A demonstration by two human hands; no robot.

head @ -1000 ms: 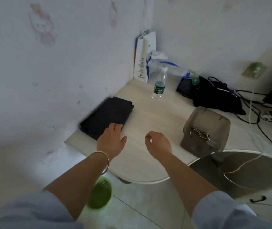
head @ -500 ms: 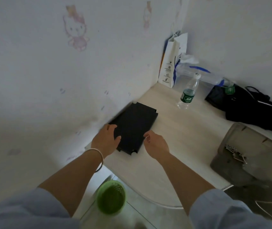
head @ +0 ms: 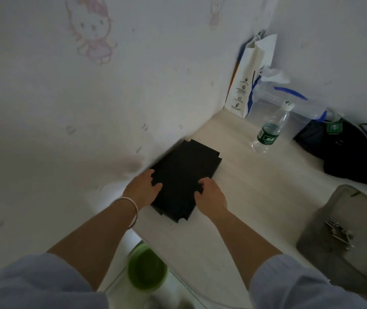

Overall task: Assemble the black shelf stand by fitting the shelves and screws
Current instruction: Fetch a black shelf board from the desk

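The flat black rectangular shelf panels [head: 183, 177] lie stacked at the left edge of the pale wooden table [head: 256, 197], against the wall. Their long axis runs from near-left to far-right. The left hand [head: 143, 188] grips the left long edge; the right hand [head: 210, 194] grips the right edge. Both are equally near. The green label on the clear plastic water bottle [head: 270, 130] is unreadable.
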